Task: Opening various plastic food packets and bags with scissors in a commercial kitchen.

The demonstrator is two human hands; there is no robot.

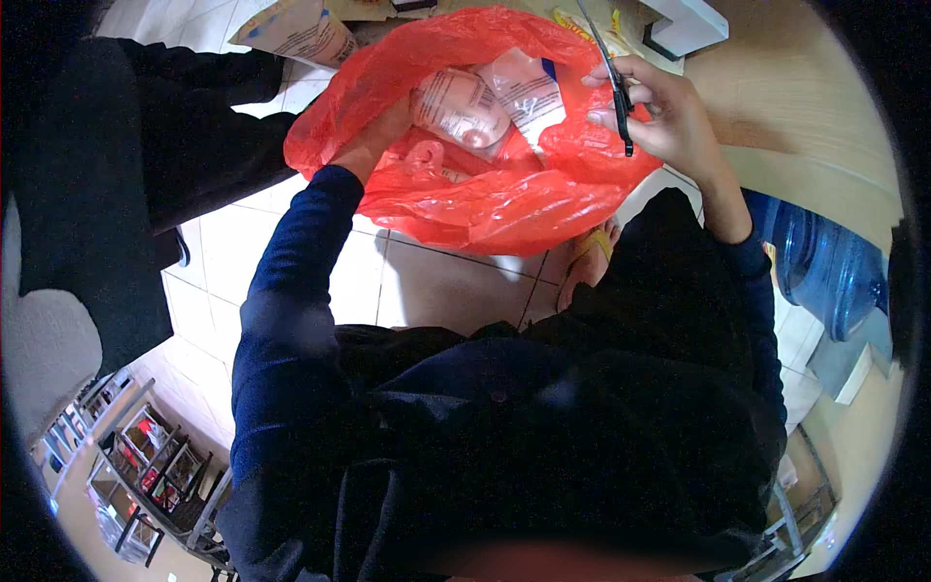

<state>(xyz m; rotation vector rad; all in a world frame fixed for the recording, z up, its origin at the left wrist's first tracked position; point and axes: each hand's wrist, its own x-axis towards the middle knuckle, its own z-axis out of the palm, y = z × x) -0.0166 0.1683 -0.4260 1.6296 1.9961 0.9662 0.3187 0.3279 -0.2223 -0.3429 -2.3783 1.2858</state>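
A large red plastic bag (502,211) gapes in front of me, above the tiled floor. Inside lie a clear printed packet (462,109) with pinkish contents and a second clear printed packet (525,91) with a blue corner. My left hand (389,131) reaches into the bag from the left, beside the first packet; its fingers are hidden, so its grip cannot be told. At the bag's right rim, my right hand (658,109) holds a pair of black-handled scissors (620,94), blades pointing up and away. Some fingers are extended over the bag's edge.
Another printed plastic packet (302,33) stands beyond the bag at upper left. A person in dark clothing (204,131) is close on the left. A wooden surface (800,87) lies at right, with a large blue water bottle (822,262) below. Metal-framed racks (156,473) stand at lower left.
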